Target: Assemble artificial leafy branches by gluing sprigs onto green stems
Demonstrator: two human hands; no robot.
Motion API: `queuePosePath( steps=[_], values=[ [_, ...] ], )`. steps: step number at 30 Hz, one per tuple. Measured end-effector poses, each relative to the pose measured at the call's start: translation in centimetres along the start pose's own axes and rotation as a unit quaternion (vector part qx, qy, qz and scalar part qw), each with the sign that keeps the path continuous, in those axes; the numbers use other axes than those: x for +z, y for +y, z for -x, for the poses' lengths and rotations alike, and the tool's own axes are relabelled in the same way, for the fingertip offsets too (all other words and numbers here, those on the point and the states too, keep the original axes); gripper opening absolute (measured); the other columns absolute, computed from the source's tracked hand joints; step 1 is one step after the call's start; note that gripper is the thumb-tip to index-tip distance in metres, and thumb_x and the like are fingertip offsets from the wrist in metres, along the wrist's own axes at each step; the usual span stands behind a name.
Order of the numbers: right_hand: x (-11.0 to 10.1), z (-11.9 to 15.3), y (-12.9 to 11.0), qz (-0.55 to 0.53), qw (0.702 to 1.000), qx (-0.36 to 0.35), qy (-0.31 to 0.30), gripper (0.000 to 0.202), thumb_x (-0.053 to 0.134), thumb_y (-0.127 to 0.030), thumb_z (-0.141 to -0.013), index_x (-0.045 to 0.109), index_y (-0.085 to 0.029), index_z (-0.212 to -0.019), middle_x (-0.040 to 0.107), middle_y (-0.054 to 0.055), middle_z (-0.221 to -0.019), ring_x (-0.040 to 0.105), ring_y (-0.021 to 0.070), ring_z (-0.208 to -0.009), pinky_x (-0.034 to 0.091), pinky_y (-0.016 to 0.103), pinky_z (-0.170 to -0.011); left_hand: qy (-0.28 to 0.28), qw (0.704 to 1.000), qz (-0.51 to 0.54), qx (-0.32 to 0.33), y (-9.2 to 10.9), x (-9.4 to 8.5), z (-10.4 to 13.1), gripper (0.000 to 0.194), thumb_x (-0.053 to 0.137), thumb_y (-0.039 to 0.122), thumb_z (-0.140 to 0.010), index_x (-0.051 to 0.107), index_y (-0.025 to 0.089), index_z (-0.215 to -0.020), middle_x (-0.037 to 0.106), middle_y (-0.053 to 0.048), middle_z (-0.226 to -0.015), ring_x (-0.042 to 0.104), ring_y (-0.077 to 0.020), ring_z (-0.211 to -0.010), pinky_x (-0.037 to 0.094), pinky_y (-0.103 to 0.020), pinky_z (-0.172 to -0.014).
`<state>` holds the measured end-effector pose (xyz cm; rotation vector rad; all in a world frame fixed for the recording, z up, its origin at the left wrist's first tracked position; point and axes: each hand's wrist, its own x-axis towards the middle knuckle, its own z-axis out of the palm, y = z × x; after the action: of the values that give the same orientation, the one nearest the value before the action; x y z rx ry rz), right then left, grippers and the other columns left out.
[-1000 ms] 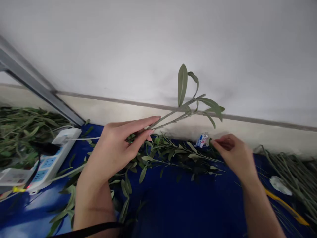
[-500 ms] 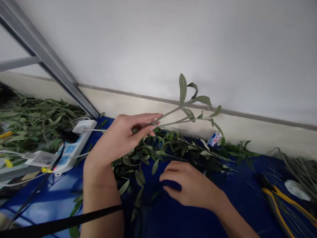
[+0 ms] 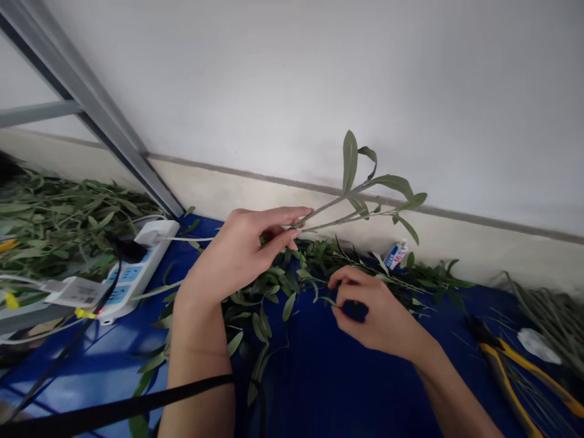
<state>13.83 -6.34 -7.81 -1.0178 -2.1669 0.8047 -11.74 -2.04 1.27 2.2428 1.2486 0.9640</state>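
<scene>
I am looking down through the head view, with the left hand (image 3: 241, 249) pinching the cut end of a forked leafy sprig (image 3: 359, 207) between thumb and fingers. The sprig is slanting up to the right, its two stems spreading apart and its leaves showing against the pale wall (image 3: 255, 91), well above the worktop (image 3: 328, 383).

The right hand (image 3: 371, 310) is hovering lower, to the right of the left one, with its fingers and thumb curling toward each other around a gap. A leaf tip is showing right at its fingertips, but I cannot tell whether they are gripping it or only meeting it.

Beneath and between both hands, a loose pile of leafy branches (image 3: 288, 306) is lying along the foot of the wall, trailing forward onto the blue surface. A small blue-and-white packet (image 3: 395, 255) is standing against the wall behind the right hand. Farther right, I am seeing yellow-handled pliers (image 3: 491, 354) lying spread, a white crumpled lump (image 3: 539, 345) just beside them, and a heap of bare stems (image 3: 547, 316).

On the left, a white power strip (image 3: 155, 252) is carrying plugs, and a black strap (image 3: 182, 394) is crossing the left forearm.
</scene>
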Motion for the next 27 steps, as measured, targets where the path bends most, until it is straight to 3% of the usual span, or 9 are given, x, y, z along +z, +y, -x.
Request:
queuePosePath(
  steps=[3, 6, 10, 14, 18, 20, 23, 25, 27],
  values=[
    [-1.8, 0.2, 0.4, -0.039, 0.998, 0.022, 0.045, 0.025, 0.065, -0.005, -0.079, 0.05, -0.02, -0.066, 0.067, 0.007, -0.112, 0.064, 0.0185, -0.091, 0.049, 0.03, -0.074, -0.005, 1.0, -0.003, 0.001, 0.3, 0.4, -0.2, 0.037, 0.065, 0.026, -0.1, 0.07, 0.033, -0.136, 0.072, 0.0, -0.135, 0.078, -0.0147, -0.084, 0.061, -0.02, -0.071],
    [-2.7, 0.5, 1.0, -0.068, 0.993, 0.07, 0.062, 0.023, 0.065, -0.01, -0.082, 0.053, -0.02, -0.066, 0.07, 0.007, -0.104, 0.067, 0.0239, -0.104, 0.052, 0.031, -0.075, -0.017, 1.0, -0.009, -0.004, 0.5, 0.7, -0.4, 0.037, 0.064, 0.027, -0.1, 0.069, 0.034, -0.136, 0.073, 0.0, -0.133, 0.077, -0.0133, -0.079, 0.058, -0.018, -0.06],
    [-3.9, 0.9, 1.8, -0.13, 0.971, 0.196, 0.04, 0.018, 0.074, -0.026, -0.086, 0.064, -0.02, -0.071, 0.074, 0.004, -0.078, 0.067, 0.0153, -0.066, 0.053, 0.027, -0.062, -0.017, 1.0, -0.015, -0.008, 0.5, 0.7, -0.5, 0.035, 0.064, 0.029, -0.1, 0.071, 0.034, -0.134, 0.074, -0.001, -0.131, 0.077, -0.0141, -0.077, 0.058, -0.019, -0.06],
    [-4.2, -1.0, 2.2, -0.182, 0.953, 0.24, 0.038, 0.025, 0.081, -0.04, -0.083, 0.071, -0.018, -0.076, 0.073, 0.004, -0.063, 0.067, 0.0154, -0.056, 0.054, 0.025, -0.056, 0.024, 0.999, -0.019, -0.007, 0.8, 0.1, -0.3, 0.033, 0.064, 0.031, -0.1, 0.073, 0.029, -0.131, 0.076, -0.003, -0.128, 0.077, -0.0152, -0.077, 0.061, -0.022, -0.067],
    [-2.6, -4.8, 2.0, -0.183, 0.963, 0.183, 0.076, 0.031, 0.079, -0.048, -0.085, 0.075, -0.017, -0.085, 0.076, 0.006, -0.071, 0.073, 0.0193, -0.064, 0.06, 0.03, -0.063, 0.061, 0.997, -0.035, -0.026, 1.1, -0.9, 0.2, 0.035, 0.063, 0.03, -0.1, 0.071, 0.028, -0.133, 0.079, -0.002, -0.117, 0.077, -0.0158, -0.079, 0.062, -0.022, -0.071],
    [-1.5, -6.1, 1.7, -0.117, 0.981, 0.124, 0.096, 0.03, 0.078, -0.044, -0.087, 0.077, -0.019, -0.103, 0.08, 0.009, -0.096, 0.076, 0.0218, -0.078, 0.063, 0.034, -0.072, 0.061, 0.997, -0.036, -0.036, 1.0, -1.4, 0.5, 0.036, 0.064, 0.029, -0.099, 0.07, 0.03, -0.135, 0.08, -0.001, -0.114, 0.078, -0.0159, -0.08, 0.062, -0.022, -0.074],
    [0.1, -6.2, 0.8, 0.015, 0.992, -0.028, 0.121, 0.028, 0.072, -0.031, -0.093, 0.074, -0.022, -0.12, 0.071, 0.012, -0.131, 0.071, 0.0254, -0.11, 0.058, 0.041, -0.097, 0.054, 0.997, -0.017, -0.053, 0.2, -2.1, 1.0, 0.036, 0.065, 0.033, -0.099, 0.07, 0.029, -0.134, 0.08, -0.002, -0.114, 0.078, -0.0168, -0.081, 0.063, -0.024, -0.077],
    [1.2, -5.4, -0.2, 0.063, 0.986, -0.116, 0.103, 0.02, 0.063, -0.022, -0.098, 0.073, -0.02, -0.115, 0.072, 0.012, -0.123, 0.066, 0.0246, -0.114, 0.054, 0.041, -0.102, 0.041, 0.997, 0.007, -0.068, -0.5, -2.4, 1.3, 0.037, 0.067, 0.036, -0.098, 0.071, 0.026, -0.133, 0.079, -0.003, -0.116, 0.078, -0.0177, -0.082, 0.063, -0.025, -0.078],
    [2.4, -4.3, -1.1, 0.086, 0.985, -0.148, 0.029, 0.017, 0.059, -0.017, -0.098, 0.073, -0.019, -0.107, 0.073, 0.01, -0.103, 0.065, 0.0219, -0.101, 0.054, 0.038, -0.095, 0.029, 0.996, 0.024, -0.083, -1.1, -2.7, 1.6, 0.038, 0.067, 0.037, -0.097, 0.071, 0.024, -0.133, 0.08, -0.005, -0.114, 0.077, -0.0183, -0.082, 0.063, -0.025, -0.077]
  ],
)
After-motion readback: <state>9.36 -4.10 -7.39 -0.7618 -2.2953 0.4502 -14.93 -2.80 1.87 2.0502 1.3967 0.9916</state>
